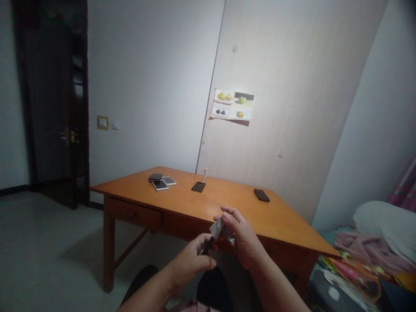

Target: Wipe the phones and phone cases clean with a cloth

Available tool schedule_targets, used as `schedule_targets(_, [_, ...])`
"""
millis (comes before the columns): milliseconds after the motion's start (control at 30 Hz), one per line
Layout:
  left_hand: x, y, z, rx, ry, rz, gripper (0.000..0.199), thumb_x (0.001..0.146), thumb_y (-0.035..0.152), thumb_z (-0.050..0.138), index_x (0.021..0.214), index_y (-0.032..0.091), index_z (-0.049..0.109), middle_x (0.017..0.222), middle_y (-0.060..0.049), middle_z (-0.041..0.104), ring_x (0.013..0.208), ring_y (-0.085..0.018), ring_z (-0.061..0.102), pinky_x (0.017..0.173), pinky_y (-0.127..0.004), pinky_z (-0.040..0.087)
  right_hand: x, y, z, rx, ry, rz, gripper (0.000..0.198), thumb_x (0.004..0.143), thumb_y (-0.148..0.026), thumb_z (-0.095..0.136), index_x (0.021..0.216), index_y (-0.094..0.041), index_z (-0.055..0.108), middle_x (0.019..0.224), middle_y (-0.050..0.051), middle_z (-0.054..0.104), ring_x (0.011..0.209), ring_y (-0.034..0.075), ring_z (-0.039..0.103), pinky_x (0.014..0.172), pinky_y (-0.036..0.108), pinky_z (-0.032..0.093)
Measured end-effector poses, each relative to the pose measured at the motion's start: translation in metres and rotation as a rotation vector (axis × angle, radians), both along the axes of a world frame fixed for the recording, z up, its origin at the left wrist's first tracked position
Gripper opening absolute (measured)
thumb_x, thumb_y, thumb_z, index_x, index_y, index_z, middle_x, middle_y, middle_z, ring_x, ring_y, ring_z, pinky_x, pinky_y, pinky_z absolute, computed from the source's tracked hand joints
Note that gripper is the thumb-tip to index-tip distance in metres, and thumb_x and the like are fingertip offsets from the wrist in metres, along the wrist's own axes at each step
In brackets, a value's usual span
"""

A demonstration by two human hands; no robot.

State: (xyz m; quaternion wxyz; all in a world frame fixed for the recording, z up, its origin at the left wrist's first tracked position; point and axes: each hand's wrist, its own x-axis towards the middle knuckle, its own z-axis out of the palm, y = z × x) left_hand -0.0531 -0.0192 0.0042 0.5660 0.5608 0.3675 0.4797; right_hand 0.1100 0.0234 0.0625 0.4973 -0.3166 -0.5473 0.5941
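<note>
My left hand (195, 259) is closed around a thin dark object (208, 245), possibly a phone seen edge-on; my fingers cover most of it. A crumpled pale grey wipe or cloth (216, 227) is pinched in the fingers of my right hand (240, 236), against or very close to the dark object's upper end. Both hands are in front of the near edge of the wooden table (227, 201), above my lap. On the tabletop beyond them lie a black phone (198, 186) and a small clear spray bottle (204, 175), which stands upright behind it.
Toward the table's left lie white-framed devices (160, 185) beside a dark stack (156, 177). A flat black item (261, 195) rests at the right. Fruit pictures (233, 106) hang on the wall. Bedding and clothes (364, 251) are heaped at the right.
</note>
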Motion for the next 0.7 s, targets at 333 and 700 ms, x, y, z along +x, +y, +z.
schedule_targets(333, [-0.0052, 0.005, -0.0035, 0.096, 0.007, -0.013, 0.044, 0.063, 0.029, 0.077, 0.104, 0.017, 0.063, 0.095, -0.003, 0.058, 0.085, -0.018, 0.049, 0.078, -0.03, 0.036, -0.0041, 0.0007, -0.0017, 0.009, 0.142, -0.008, 0.046, 0.08, -0.062, 0.069, 0.092, -0.018, 0.062, 0.072, 0.003, 0.068, 0.053, 0.013, 0.056, 0.052, 0.025, 0.046])
schedule_targets(700, [-0.008, 0.0087, -0.0086, 0.068, 0.008, -0.052, 0.047, 0.063, 0.02, 0.077, 0.108, 0.019, 0.062, 0.097, -0.001, 0.059, 0.082, -0.015, 0.05, 0.073, -0.027, 0.036, 0.0028, -0.001, 0.0042, -0.013, 0.089, -0.059, 0.053, 0.072, -0.063, 0.075, 0.091, -0.015, 0.069, 0.075, 0.008, 0.073, 0.053, 0.015, 0.06, 0.046, 0.024, 0.046])
